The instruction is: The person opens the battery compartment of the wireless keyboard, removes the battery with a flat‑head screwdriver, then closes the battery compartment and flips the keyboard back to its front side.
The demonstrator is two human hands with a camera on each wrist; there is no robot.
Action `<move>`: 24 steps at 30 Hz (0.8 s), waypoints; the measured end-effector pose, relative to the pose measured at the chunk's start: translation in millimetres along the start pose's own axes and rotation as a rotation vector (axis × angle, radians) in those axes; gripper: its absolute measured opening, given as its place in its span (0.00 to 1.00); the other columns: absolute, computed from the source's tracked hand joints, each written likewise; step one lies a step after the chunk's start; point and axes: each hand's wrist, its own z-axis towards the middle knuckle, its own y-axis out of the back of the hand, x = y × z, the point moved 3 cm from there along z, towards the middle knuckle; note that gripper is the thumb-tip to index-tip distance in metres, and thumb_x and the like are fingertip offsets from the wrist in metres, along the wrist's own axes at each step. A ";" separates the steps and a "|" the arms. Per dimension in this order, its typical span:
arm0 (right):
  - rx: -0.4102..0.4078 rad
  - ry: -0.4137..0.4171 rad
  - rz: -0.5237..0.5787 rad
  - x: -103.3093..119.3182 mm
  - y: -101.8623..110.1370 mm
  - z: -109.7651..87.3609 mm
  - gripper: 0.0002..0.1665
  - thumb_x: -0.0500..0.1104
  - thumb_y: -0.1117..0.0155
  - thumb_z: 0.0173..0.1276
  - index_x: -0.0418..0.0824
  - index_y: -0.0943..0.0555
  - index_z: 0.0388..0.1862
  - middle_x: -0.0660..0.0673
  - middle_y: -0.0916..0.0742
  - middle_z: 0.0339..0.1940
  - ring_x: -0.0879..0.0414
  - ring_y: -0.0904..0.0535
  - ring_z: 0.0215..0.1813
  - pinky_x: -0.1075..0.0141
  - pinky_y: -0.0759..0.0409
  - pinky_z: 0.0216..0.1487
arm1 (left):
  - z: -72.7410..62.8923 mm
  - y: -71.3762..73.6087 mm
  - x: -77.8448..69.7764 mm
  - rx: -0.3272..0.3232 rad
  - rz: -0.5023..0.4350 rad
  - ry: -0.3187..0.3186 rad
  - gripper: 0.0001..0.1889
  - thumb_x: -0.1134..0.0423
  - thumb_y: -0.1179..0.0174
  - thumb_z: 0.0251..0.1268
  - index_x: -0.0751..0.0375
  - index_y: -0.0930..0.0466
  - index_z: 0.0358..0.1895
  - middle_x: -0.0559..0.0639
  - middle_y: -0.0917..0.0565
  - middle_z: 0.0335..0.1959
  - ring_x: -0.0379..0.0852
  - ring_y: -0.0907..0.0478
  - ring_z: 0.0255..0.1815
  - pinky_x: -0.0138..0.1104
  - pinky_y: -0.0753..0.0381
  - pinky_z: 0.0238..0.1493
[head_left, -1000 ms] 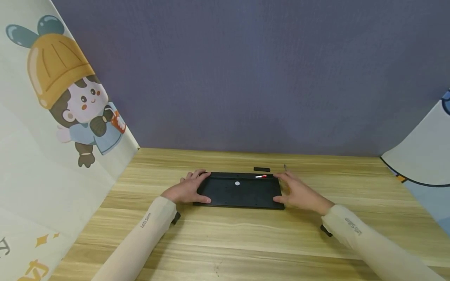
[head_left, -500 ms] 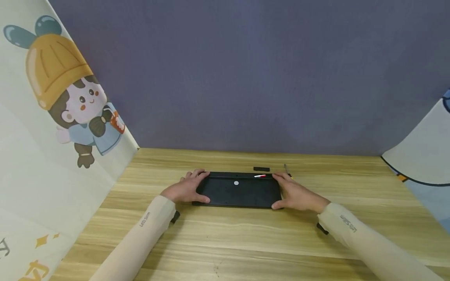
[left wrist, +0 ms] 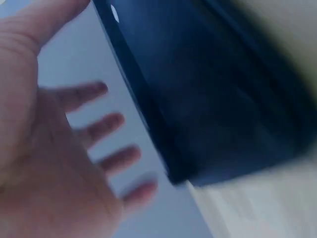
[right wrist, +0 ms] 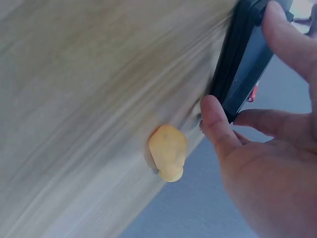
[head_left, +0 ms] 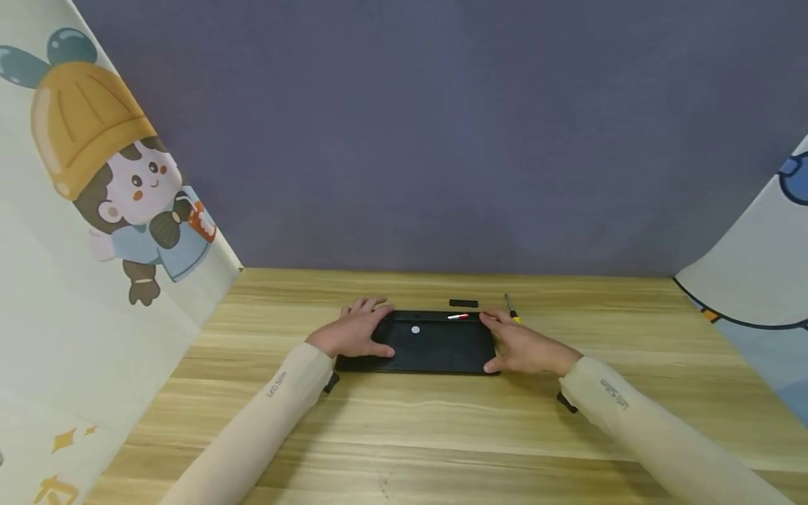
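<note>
Black panel (head_left: 442, 347), head view: over the wooden table (head_left: 404, 435), between both hands; flat or slightly lifted, we cannot tell. Left hand (head_left: 357, 333) at its left end, thumb across the face. Right hand (head_left: 525, 347) pinches the right end, thumb at the front, fingertips at the back; spanning the depth probably checks twisting. Small dark strip (head_left: 463, 304) and screwdriver (head_left: 513, 311) lie beyond, perhaps parked within reach.

Left wrist view, blurred: we see four fingers wide and fairly straight, apparently off the edge; likely steadying more than gripping.

Right wrist view: we find thumb and fingers bracketing the end, screwdriver nearby.
</note>
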 end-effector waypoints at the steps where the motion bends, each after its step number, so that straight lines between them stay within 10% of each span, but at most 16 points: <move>1: 0.000 -0.011 0.003 -0.1 -0.2 0.1 0.57 0.53 0.30 0.59 0.31 0.52 0.75 0.32 0.50 0.74 0.37 0.43 0.70 0.47 0.34 0.61 | 3.1 1.3 -3.9 -0.008 0.013 0.003 0.44 0.41 0.37 0.58 0.54 0.45 0.74 0.58 0.50 0.74 0.60 0.55 0.72 0.61 0.53 0.63; 24: 0.008 -0.065 -0.058 -0.3 -1.2 3.6 0.58 0.53 0.29 0.58 0.31 0.51 0.74 0.28 0.45 0.72 0.35 0.43 0.69 0.46 0.38 0.63 | 66.3 -10.6 -65.8 0.024 0.066 -0.215 0.36 0.46 0.42 0.65 0.54 0.42 0.72 0.52 0.40 0.70 0.51 0.48 0.71 0.45 0.41 0.65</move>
